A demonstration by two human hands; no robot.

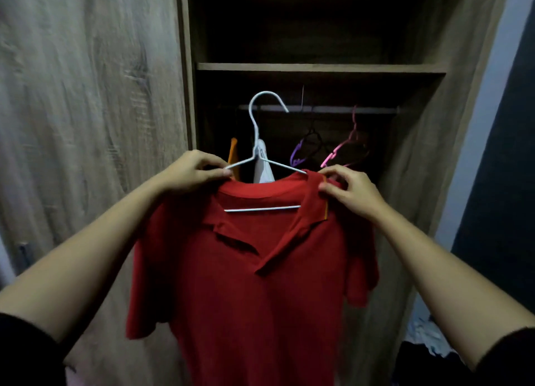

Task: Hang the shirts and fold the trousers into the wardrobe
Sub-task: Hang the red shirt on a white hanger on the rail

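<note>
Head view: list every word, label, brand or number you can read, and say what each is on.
No readable text anywhere.
The red polo shirt shows no print or logo on its front, and no neck label is in sight.
The white hanger and the wardrobe carry no marks.

Non-task stuff I see: purple hanger (296, 157) and pink hanger (330, 157), both empty, just above and behind the right fingers (333, 184). Black hanger (312, 130) sits between them, higher. Well right of those fingers: pale blue wall (474, 125), then a dark panel (500, 168); can't tell what it is.
</note>
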